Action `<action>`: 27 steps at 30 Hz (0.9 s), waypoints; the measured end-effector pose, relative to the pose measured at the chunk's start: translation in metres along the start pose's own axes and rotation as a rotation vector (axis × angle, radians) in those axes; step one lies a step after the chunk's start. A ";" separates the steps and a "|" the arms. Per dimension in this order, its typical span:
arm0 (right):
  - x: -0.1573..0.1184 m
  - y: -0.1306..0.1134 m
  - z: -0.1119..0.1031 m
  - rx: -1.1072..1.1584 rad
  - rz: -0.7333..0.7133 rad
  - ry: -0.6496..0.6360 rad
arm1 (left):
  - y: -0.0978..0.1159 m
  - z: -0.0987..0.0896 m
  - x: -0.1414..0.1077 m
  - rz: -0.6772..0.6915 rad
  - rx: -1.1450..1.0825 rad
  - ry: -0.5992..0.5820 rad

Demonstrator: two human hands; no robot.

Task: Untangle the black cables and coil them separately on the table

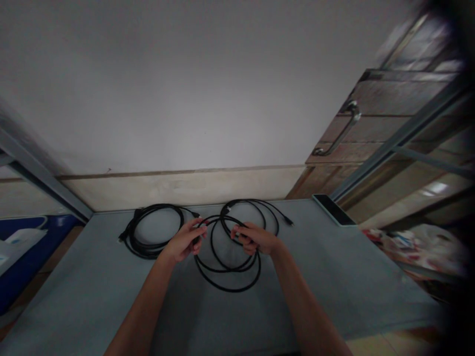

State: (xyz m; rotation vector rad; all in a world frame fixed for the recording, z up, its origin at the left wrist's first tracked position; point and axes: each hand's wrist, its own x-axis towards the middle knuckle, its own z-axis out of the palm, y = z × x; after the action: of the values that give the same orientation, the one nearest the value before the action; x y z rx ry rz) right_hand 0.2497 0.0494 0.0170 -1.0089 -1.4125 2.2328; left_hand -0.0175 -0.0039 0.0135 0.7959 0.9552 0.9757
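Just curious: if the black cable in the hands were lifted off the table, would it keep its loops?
Probably not: the black cable looks thin and floppy, so its loose loops would likely sag. It seems light; the fingers pinch it easily.

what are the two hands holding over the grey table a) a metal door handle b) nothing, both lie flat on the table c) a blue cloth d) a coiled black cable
d: the left hand and right hand each grip a side of the looped black cable above the grey table, while a second coiled cable lies untouched to the left.
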 end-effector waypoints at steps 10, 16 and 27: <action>0.000 -0.004 0.000 -0.085 0.092 0.014 | -0.044 0.013 0.026 0.568 1.011 0.341; 0.011 0.003 -0.003 -0.010 -0.131 0.190 | -0.053 0.012 0.025 0.506 1.230 0.505; 0.009 -0.005 -0.010 -0.088 -0.298 0.376 | -0.051 0.019 0.018 0.397 1.248 0.452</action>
State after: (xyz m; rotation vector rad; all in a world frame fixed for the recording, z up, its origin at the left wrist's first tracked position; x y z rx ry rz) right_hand 0.2494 0.0637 0.0150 -1.0938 -1.3918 1.6808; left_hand 0.0202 -0.0079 -0.0293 1.9009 1.8907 0.8368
